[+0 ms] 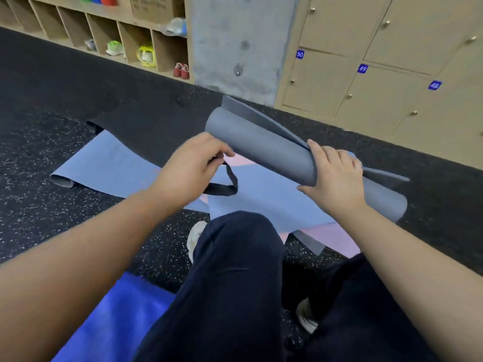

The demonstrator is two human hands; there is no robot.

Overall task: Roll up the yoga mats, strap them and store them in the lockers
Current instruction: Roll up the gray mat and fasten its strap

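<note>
Now the rolled grey mat lies slanting from far-left to near-right above the floor; the right hand grips its near end, and the left hand pinches the black strap just beside its middle.

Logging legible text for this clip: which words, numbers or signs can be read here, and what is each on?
"50": blue tag on a locker door.
"49": blue tag on the next locker door to the right.
Third blue tag, further right: a two-digit number, too blurred to read for sure.
Cardboard box on the shelf: faint print, unreadable.
</note>
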